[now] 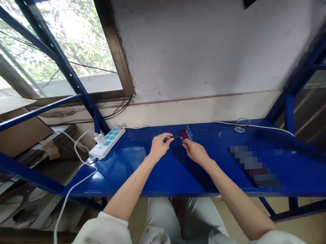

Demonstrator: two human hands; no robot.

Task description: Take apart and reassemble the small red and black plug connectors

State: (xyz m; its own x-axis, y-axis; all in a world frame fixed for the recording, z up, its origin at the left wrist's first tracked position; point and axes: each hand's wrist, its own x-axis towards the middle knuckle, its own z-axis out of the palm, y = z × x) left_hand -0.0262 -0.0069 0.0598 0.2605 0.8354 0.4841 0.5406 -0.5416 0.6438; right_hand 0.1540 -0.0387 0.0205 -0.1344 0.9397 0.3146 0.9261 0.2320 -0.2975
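Observation:
Above the blue table, my left hand [159,146] is closed in a pinch on a thin black rod [176,137] that points to the right. My right hand [196,151] pinches a small pale, clear-looking piece [182,138] at the rod's right end; whether the two touch is too small to tell. Just behind my right fingers stand a small red object [184,132] and several clear, tube-like pieces [189,133]. To their right lie several tiny bits [204,131], too small to name.
A white power strip [107,143] with a plugged-in cord lies at the table's left. At the back right stands a clear glass cup [241,125] beside a white cable [272,127]. A dark flat item [252,167], pixelated, lies at the right. Blue frame posts [289,117] flank the table.

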